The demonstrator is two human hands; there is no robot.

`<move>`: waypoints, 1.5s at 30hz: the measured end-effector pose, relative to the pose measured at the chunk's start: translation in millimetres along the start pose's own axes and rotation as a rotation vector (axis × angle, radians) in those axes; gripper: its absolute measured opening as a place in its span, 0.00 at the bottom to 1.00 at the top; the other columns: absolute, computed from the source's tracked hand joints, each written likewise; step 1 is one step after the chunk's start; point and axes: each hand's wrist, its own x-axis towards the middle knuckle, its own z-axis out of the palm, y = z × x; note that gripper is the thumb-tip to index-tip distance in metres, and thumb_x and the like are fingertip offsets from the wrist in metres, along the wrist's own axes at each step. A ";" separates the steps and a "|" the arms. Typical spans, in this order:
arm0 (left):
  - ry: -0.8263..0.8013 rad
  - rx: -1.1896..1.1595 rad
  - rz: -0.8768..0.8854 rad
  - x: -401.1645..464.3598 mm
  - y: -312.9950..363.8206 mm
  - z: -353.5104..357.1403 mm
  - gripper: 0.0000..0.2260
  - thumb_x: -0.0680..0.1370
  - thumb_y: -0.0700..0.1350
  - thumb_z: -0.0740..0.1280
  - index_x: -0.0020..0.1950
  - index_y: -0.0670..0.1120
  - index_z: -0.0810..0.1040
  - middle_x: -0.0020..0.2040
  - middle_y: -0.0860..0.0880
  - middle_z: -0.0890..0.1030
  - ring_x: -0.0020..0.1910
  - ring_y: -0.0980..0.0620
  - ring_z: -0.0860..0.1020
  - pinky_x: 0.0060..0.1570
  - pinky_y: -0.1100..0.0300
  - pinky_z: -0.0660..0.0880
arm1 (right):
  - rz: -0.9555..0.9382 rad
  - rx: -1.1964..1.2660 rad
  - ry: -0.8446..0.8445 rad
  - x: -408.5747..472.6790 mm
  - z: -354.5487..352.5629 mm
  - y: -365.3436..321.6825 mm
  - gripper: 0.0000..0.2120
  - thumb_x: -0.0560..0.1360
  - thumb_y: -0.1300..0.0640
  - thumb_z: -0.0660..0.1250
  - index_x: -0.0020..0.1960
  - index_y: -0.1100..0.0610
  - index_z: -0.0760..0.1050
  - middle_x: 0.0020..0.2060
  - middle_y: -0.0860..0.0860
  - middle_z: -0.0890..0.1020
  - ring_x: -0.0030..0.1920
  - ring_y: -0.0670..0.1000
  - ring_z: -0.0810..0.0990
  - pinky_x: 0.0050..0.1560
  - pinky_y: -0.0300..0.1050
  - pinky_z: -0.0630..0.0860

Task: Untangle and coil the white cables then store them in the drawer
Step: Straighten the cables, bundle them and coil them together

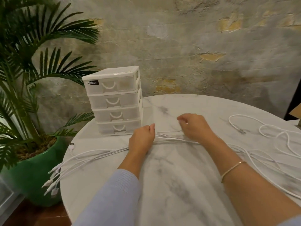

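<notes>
Still untangling: left hand (141,139) grips cables (171,139) mid-table (187,176), right hand (193,128) pinches one strand; next, pulling it free toward right edge, coiling; drawers (114,101) all closed

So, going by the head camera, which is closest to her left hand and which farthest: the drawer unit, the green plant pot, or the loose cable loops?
1. Drawer unit, just beyond the left hand.
2. Green plant pot, off the table's left edge.
3. Loose cable loops, far right, past the right hand.
</notes>
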 end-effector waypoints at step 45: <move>-0.111 0.622 -0.218 -36.1 -154.3 -143.0 0.21 0.83 0.55 0.47 0.61 0.48 0.75 0.53 0.47 0.80 0.49 0.50 0.77 0.51 0.56 0.73 | 0.306 -0.194 -0.132 -5.5 50.5 -33.1 0.14 0.77 0.56 0.54 0.55 0.59 0.76 0.54 0.54 0.80 0.54 0.56 0.78 0.46 0.42 0.67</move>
